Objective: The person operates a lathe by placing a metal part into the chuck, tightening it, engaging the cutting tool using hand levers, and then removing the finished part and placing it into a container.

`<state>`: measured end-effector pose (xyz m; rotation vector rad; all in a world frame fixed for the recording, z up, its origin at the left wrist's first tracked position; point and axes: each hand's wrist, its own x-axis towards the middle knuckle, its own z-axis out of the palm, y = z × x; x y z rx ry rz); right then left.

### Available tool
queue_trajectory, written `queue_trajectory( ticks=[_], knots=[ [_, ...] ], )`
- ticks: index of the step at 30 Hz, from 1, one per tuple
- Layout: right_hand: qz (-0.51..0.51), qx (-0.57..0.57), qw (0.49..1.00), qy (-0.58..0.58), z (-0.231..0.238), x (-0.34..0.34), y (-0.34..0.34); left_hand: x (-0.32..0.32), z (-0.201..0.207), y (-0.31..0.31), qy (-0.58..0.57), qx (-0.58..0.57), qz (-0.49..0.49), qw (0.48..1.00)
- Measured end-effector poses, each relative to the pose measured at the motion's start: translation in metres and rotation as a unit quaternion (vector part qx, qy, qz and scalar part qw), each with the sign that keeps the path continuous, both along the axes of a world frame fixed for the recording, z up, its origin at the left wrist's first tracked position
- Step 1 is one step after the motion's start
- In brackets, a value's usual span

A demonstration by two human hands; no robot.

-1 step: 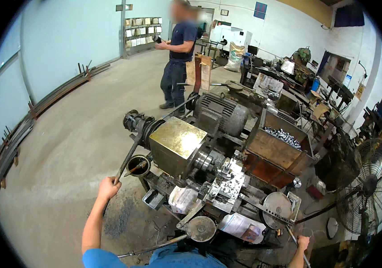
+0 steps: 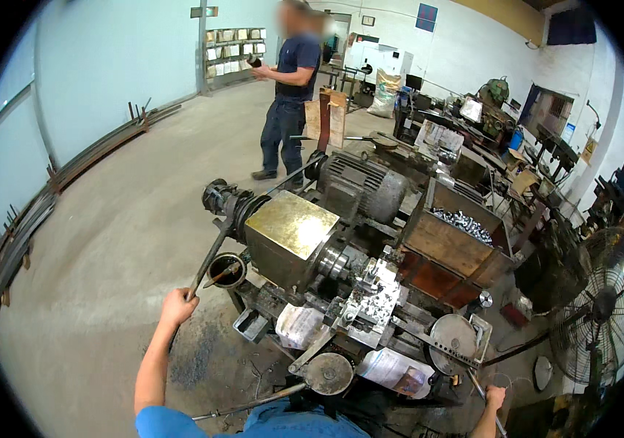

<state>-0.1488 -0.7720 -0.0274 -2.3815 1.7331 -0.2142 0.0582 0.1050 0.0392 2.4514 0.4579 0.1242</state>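
Observation:
My left hand point(image 2: 178, 307) is closed round the lower end of a long dark lever point(image 2: 210, 257), which slopes up to the rear end of a lathe's headstock point(image 2: 293, 225). At lower right, my right hand point(image 2: 496, 396) is wrapped round a thin metal rod point(image 2: 478, 385) that runs up toward a round handwheel disc point(image 2: 453, 337). Between my hands are the lathe's steel chuck point(image 2: 332, 261) and the carriage point(image 2: 369, 303), strewn with metal chips. A second round disc point(image 2: 328, 374) with a bar sits in front of my body.
A metal bin point(image 2: 454, 244) of small shiny parts stands behind the carriage, beside a motor point(image 2: 361, 184). A caged fan point(image 2: 600, 306) is at right. An open pot point(image 2: 226, 270) sits near the lever. Another person point(image 2: 288, 109) stands beyond, holding a dark object. Bar stock point(image 2: 89, 160) lies along the left wall.
The other person's feet and the dark object in their hands have shifted slightly. My hands keep their grips and places.

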Motion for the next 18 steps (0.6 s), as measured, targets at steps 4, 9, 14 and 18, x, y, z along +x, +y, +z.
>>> queue_trajectory(
  ticks=[4,9,14,18],
  knots=[
    [0.013,0.025,0.999,0.026,0.009,0.014,0.020,-0.008,0.013,-0.002,0.016,-0.022,0.018,0.999],
    [-0.013,-0.024,1.000,0.014,-0.007,0.014,0.006,-0.007,0.016,-0.004,0.012,0.003,0.002,1.000],
    [0.027,0.039,0.997,0.068,-0.035,-0.002,-0.051,-0.001,0.001,0.001,0.027,0.007,0.009,1.000],
    [-0.093,0.028,0.995,0.029,0.004,0.025,0.011,-0.007,0.009,0.001,0.033,0.005,0.014,0.999]
  ],
)
